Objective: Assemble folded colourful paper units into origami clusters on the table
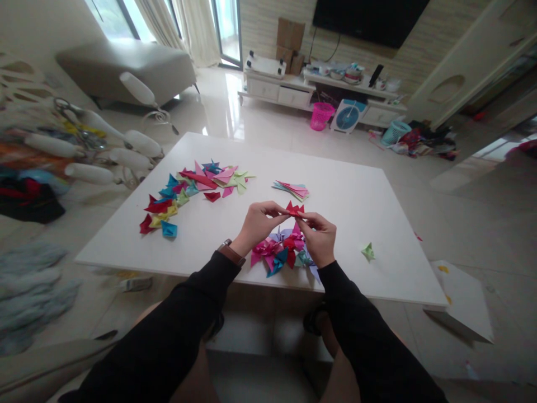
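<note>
Between my two hands a small red folded paper piece is held above the white table. My left hand pinches its left side, thumb and forefinger closed on it. The right side is gripped by my right hand, its fingers bent. Under and just in front of my wrists lies a pile of origami pieces in pink, red, blue and lilac, partly covered by my right hand. Beyond the held piece rests a fanned stack of folded paper strips in pink, blue and pale green.
More colourful origami spreads in a curve across the table's left part. A single pale green folded piece lies to the right. Past the table stand a pink basket, a blue and white fan and a low white cabinet.
</note>
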`<act>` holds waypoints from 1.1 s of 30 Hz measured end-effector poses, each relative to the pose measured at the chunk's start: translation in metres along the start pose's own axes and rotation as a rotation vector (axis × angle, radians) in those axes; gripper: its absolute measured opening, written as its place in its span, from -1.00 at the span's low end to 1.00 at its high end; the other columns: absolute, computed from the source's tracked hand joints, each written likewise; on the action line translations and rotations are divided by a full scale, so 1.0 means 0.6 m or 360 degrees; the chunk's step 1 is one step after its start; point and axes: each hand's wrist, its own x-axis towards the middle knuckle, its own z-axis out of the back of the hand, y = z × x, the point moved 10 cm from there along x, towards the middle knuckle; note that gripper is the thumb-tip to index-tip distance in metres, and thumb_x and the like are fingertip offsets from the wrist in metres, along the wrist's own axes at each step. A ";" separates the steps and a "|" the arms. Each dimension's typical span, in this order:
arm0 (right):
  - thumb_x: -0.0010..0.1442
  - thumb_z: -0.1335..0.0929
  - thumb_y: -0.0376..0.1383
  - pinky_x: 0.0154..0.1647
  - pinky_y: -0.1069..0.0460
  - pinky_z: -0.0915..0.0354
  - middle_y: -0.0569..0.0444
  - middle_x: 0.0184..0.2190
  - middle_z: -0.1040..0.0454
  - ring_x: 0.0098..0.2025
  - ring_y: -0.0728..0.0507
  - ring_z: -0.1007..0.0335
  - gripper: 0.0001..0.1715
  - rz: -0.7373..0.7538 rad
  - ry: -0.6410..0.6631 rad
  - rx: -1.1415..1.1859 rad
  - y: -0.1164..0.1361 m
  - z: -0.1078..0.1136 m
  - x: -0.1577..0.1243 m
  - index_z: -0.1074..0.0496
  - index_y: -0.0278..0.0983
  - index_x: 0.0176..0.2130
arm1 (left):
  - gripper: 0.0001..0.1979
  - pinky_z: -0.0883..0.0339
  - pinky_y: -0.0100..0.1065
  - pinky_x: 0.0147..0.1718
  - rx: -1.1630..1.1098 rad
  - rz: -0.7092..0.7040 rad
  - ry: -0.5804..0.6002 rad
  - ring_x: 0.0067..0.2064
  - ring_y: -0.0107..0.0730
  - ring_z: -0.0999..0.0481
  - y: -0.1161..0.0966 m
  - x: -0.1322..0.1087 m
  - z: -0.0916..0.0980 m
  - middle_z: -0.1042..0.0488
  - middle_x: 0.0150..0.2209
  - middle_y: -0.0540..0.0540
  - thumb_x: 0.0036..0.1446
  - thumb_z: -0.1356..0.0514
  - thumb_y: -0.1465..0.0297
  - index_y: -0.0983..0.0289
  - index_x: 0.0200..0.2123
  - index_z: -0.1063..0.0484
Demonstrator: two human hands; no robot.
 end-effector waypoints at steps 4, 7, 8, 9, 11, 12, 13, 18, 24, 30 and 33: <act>0.14 -0.50 -0.24 -0.45 0.03 -0.24 0.08 -0.43 -0.56 -0.47 -0.04 -0.31 -0.87 -0.0008 0.0025 0.0003 -0.002 -0.002 -0.001 -0.64 -0.24 -0.28 | -0.79 -0.35 -0.35 -0.37 0.0017 0.0015 0.0030 -0.40 -0.39 -0.51 0.004 0.000 -0.001 -0.62 -0.43 0.10 0.07 -0.42 0.24 0.27 -0.34 -0.67; 0.14 -0.50 -0.23 -0.46 0.04 -0.24 0.10 -0.46 -0.55 -0.49 -0.03 -0.30 -0.86 -0.0039 0.0036 0.0002 -0.003 -0.003 -0.001 -0.64 -0.24 -0.29 | -0.79 -0.35 -0.35 -0.36 0.0012 0.0026 0.0046 -0.40 -0.39 -0.51 0.008 0.001 -0.003 -0.62 -0.41 0.10 0.08 -0.41 0.23 0.27 -0.33 -0.67; 0.13 -0.51 -0.22 -0.47 0.04 -0.23 0.11 -0.47 -0.54 -0.50 -0.03 -0.30 -0.86 -0.0056 0.0037 0.0000 -0.004 -0.003 -0.001 -0.64 -0.24 -0.29 | -0.79 -0.36 -0.35 -0.35 0.0011 0.0029 0.0056 -0.39 -0.39 -0.51 0.009 0.001 -0.004 -0.63 -0.40 0.10 0.08 -0.41 0.23 0.27 -0.32 -0.67; 0.13 -0.51 -0.22 -0.48 0.04 -0.22 0.12 -0.49 -0.52 -0.52 -0.03 -0.29 -0.85 -0.0073 0.0040 -0.0004 -0.005 -0.003 -0.001 -0.64 -0.25 -0.29 | -0.79 -0.36 -0.35 -0.35 0.0012 0.0031 0.0069 -0.39 -0.39 -0.51 0.010 0.001 -0.005 -0.63 -0.39 0.10 0.09 -0.40 0.24 0.27 -0.32 -0.67; 0.14 -0.50 -0.21 -0.49 0.05 -0.20 0.14 -0.54 -0.49 -0.54 -0.02 -0.27 -0.84 -0.0096 0.0055 -0.0015 -0.006 -0.004 -0.002 -0.64 -0.25 -0.29 | -0.81 -0.37 -0.35 -0.34 0.0012 0.0035 0.0102 -0.38 -0.40 -0.52 0.011 0.002 -0.008 -0.64 -0.38 0.10 0.10 -0.39 0.26 0.27 -0.31 -0.66; 0.14 -0.50 -0.21 -0.50 0.05 -0.20 0.14 -0.55 -0.48 -0.55 -0.02 -0.26 -0.84 -0.0103 0.0065 -0.0024 -0.006 -0.005 -0.002 -0.64 -0.25 -0.28 | -0.82 -0.37 -0.36 -0.34 0.0011 0.0038 0.0111 -0.38 -0.41 -0.51 0.010 0.002 -0.008 -0.64 -0.38 0.09 0.11 -0.38 0.27 0.27 -0.30 -0.66; 0.15 -0.50 -0.21 -0.50 0.05 -0.19 0.15 -0.56 -0.48 -0.56 -0.01 -0.26 -0.83 -0.0108 0.0076 -0.0034 -0.006 -0.005 -0.002 -0.64 -0.25 -0.28 | -0.82 -0.37 -0.36 -0.34 0.0014 0.0040 0.0117 -0.39 -0.41 -0.51 0.010 0.002 -0.008 -0.63 -0.38 0.09 0.11 -0.38 0.27 0.27 -0.30 -0.66; 0.16 -0.50 -0.22 -0.49 0.05 -0.20 0.14 -0.56 -0.48 -0.55 -0.02 -0.27 -0.84 -0.0112 0.0108 -0.0062 -0.008 -0.007 -0.003 -0.64 -0.25 -0.25 | -0.83 -0.35 -0.38 -0.38 0.0057 0.0048 0.0110 -0.43 -0.44 -0.48 0.002 0.001 -0.007 -0.62 -0.43 0.06 0.10 -0.38 0.28 0.27 -0.32 -0.66; 0.16 -0.50 -0.21 -0.47 0.04 -0.24 0.08 -0.45 -0.57 -0.53 -0.01 -0.29 -0.84 -0.0096 0.0120 -0.0062 -0.004 -0.009 -0.003 -0.63 -0.26 -0.27 | -0.83 -0.37 -0.37 -0.35 0.0043 0.0051 0.0116 -0.39 -0.41 -0.51 0.005 0.001 -0.007 -0.64 -0.39 0.09 0.10 -0.38 0.27 0.27 -0.32 -0.66; 0.17 -0.48 -0.14 -0.48 0.06 -0.31 0.08 -0.32 -0.55 -0.49 -0.01 -0.33 -0.67 -0.0167 0.0105 0.0067 -0.002 -0.009 -0.002 -0.51 -0.23 -0.10 | -0.80 -0.35 -0.38 -0.37 0.0012 0.0038 0.0105 -0.41 -0.43 -0.49 0.003 0.003 -0.005 -0.61 -0.38 0.09 0.09 -0.39 0.24 0.27 -0.32 -0.65; 0.19 -0.45 -0.10 -0.44 0.06 -0.39 0.10 -0.29 -0.51 -0.43 -0.02 -0.35 -0.57 -0.0242 0.0113 0.0147 -0.012 -0.011 -0.002 -0.44 -0.21 0.00 | -0.82 -0.36 -0.37 -0.35 0.0041 0.0018 0.0127 -0.36 -0.39 -0.53 -0.004 0.004 -0.005 -0.62 -0.33 0.12 0.08 -0.39 0.27 0.27 -0.33 -0.64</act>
